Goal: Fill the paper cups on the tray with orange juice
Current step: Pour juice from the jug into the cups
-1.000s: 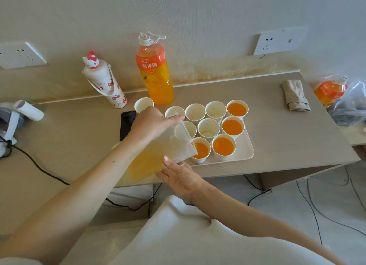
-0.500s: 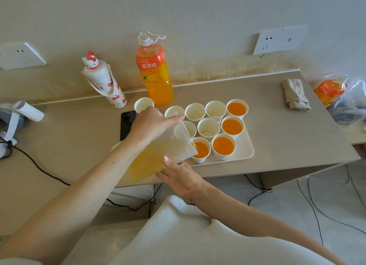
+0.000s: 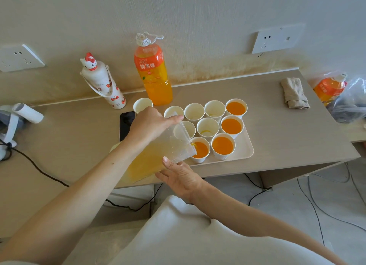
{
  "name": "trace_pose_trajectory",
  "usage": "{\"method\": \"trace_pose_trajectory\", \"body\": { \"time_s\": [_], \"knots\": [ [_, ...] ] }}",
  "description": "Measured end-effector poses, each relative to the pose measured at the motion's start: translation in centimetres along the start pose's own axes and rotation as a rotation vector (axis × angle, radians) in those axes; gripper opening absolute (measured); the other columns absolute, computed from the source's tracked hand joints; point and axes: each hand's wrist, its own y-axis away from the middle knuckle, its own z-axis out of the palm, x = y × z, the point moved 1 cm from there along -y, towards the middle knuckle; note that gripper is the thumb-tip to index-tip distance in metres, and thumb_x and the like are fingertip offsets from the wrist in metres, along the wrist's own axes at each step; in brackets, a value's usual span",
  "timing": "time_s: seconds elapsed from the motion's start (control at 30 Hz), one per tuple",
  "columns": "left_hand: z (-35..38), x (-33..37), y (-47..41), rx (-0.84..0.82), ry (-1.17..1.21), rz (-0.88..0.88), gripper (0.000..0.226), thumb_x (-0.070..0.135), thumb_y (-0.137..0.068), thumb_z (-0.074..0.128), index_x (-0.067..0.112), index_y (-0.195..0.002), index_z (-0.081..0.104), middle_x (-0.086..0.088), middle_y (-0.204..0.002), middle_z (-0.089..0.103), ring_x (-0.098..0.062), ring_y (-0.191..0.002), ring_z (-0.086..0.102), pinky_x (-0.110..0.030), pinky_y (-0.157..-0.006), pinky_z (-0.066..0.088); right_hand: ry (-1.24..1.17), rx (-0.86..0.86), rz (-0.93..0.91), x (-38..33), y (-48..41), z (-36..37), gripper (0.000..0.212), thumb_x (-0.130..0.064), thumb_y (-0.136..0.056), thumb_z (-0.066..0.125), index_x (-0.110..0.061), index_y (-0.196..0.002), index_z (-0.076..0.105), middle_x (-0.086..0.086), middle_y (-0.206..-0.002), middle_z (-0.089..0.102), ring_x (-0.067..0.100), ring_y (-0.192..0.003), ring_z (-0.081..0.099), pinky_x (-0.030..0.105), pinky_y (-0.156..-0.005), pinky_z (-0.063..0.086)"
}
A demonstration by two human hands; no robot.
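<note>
The left hand (image 3: 152, 124) grips the clear jug (image 3: 158, 155) from above, fingers curled over its upper wall near the rim. The jug is tilted. Its long axis runs from the base, low and to the left of the grip, up to the lip on the right of the grip. Juice lies along the lower wall.

The right hand (image 3: 180, 177) sits below and to the right of that grip. It is flat against the jug's underside near the lip, thumb straight against the wall, propping and not clasping.

The lip hangs over the front cup (image 3: 201, 150), just right of both hands. This cup is on the near left part of the tray (image 3: 247, 151) and looks close to full.

The empty cups (image 3: 194, 111) stand beyond the grip, away from the person, the closest one directly behind the jug's rim. One holds only a trace of juice. The full cups (image 3: 231, 126) stand furthest right of the grip.

Judgement: the next fill requires moving the lip away from the person. The left hand is nearer and carries the load.
</note>
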Motion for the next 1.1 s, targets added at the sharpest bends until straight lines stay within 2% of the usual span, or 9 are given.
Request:
{"method": "trace_pose_trajectory", "body": {
  "time_s": [0.67,1.1],
  "knots": [
    [0.16,0.2,-0.15,-0.004,-0.015,0.015,0.063,0.063,-0.079,0.064,0.013,-0.054,0.034,0.002,-0.05,0.031,-0.015,-0.046,0.034,-0.027,-0.049,0.023,0.027,-0.043,-0.014,-0.33,0.4,-0.06,0.115,-0.044,-0.045,0.096,-0.016,-0.143,0.041,0.008,-0.139,0.058,0.027,-0.131,0.052,0.046,-0.117,0.031],
    [0.18,0.05,-0.23,0.0,-0.011,0.021,0.064,0.064,-0.077,0.065,0.013,-0.054,0.034,0.002,-0.05,0.031,-0.016,-0.046,0.034,-0.029,-0.05,0.023,0.006,-0.028,-0.022,-0.26,0.38,-0.05,0.115,-0.042,-0.044,0.097,-0.015,-0.142,0.042,0.009,-0.136,0.059,0.027,-0.128,0.054,0.045,-0.115,0.034]
  ]
}}
